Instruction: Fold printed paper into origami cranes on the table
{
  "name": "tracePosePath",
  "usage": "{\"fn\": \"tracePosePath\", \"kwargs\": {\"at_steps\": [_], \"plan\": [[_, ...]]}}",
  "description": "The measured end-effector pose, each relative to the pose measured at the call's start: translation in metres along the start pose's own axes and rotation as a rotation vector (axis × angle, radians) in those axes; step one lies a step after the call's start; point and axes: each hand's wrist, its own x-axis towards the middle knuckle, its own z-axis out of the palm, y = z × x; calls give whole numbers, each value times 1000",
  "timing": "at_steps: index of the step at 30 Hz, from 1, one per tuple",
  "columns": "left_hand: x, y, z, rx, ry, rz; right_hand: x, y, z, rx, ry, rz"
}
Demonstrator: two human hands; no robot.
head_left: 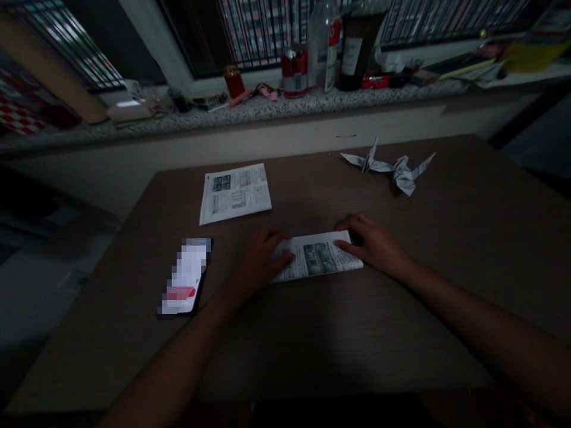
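A sheet of printed paper (319, 257), folded into a long flat strip, lies on the table in front of me. My left hand (263, 255) is on its left end, the thumb across the print and the fingers at the far edge. At the right end, my right hand (368, 241) has its thumb on top and its curled fingers by the far corner. Between the hands, dark pictures and small text show on the strip. Its underside is hidden, and so is the end beneath my left hand.
Another printed paper (236, 193) lies at the back left of the table (312, 345). A lit phone (185, 276) rests left of my left hand. Two folded paper cranes (404, 175) stand at the back right. A can (294, 71) and bottles (354, 56) line the windowsill (321, 104).
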Motion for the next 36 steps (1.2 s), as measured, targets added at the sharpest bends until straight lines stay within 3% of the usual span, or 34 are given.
{"fn": "tracePosePath", "kwargs": {"at_steps": [18,26,31,36], "plan": [[-3,13,-8,-30,-53,-13,1,3,1,72,-19,79],[-5,19,-17,-102,-137,66,5,-8,-13,273,-220,137],[1,36,-23,-256,-240,-20,11,-18,-15,319,-334,107],[13,49,-18,-394,-279,-7,20,-28,-12,311,-354,99]]}}
